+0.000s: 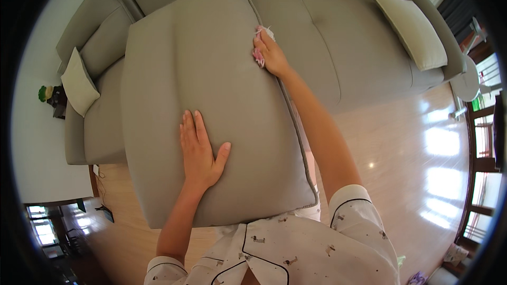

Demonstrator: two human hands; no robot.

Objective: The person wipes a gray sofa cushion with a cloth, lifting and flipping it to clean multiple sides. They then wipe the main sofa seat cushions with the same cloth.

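Note:
A large grey-beige sofa cushion [222, 87] with piped edges stands tilted against my body, in front of the sofa. My left hand [202, 154] rests flat on its face, fingers spread, holding nothing. At the cushion's upper right edge, my right hand [271, 53] grips a crumpled pink and white cloth [259, 56] and presses it on the piped seam. Part of the cloth is hidden under the fingers.
The grey sofa seat [324, 39] lies behind the cushion, with a cream pillow [416, 31] at right and another pillow [80, 83] at left. Glossy wooden floor [380, 146] spreads at right. A purple item [416, 278] lies at the lower right.

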